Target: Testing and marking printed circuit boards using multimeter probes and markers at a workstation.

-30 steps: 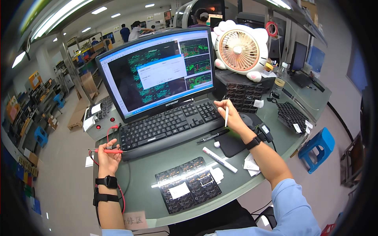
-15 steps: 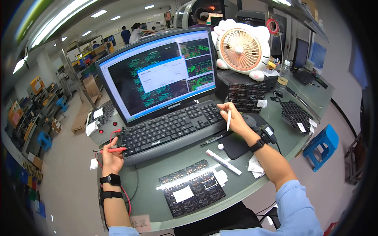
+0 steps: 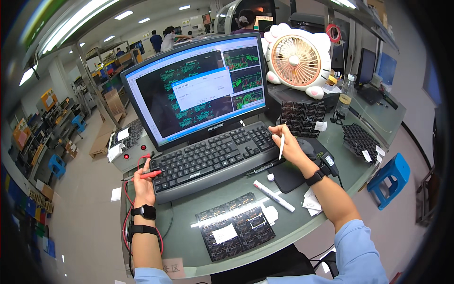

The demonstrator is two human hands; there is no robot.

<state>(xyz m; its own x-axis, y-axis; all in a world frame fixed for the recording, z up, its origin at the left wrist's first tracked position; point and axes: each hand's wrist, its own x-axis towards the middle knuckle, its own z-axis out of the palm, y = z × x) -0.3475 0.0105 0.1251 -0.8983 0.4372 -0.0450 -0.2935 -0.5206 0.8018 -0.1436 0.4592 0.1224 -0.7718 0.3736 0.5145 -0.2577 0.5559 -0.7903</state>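
My left hand (image 3: 143, 188) is at the left end of the black keyboard (image 3: 213, 158), its fingers closed around a red test probe (image 3: 150, 174) whose red lead runs down past my wrist. My right hand (image 3: 289, 146) rests at the keyboard's right end, fingertips over the number keys. Between its fingers stands a slim white pen-shaped tool (image 3: 282, 146). Behind the keyboard, the monitor (image 3: 198, 90) displays a green circuit layout with a pale dialog box over it. In front lies a dark panel of circuit boards (image 3: 255, 235) with a white paper label on it.
A white marker (image 3: 274, 196), a dark pen (image 3: 263, 168) and a mouse (image 3: 308, 148) lie near my right arm. An animal-shaped fan (image 3: 297, 59) stands behind, above an upright board panel (image 3: 302, 118). To the right are a bottle (image 3: 345, 93), more boards (image 3: 360, 137) and a blue stool (image 3: 390, 180).
The whole view has shifted slightly, so everything sits a little further right. Text in the dialog box looks different. Both hands keep their places at the keyboard's ends, still holding their tools.
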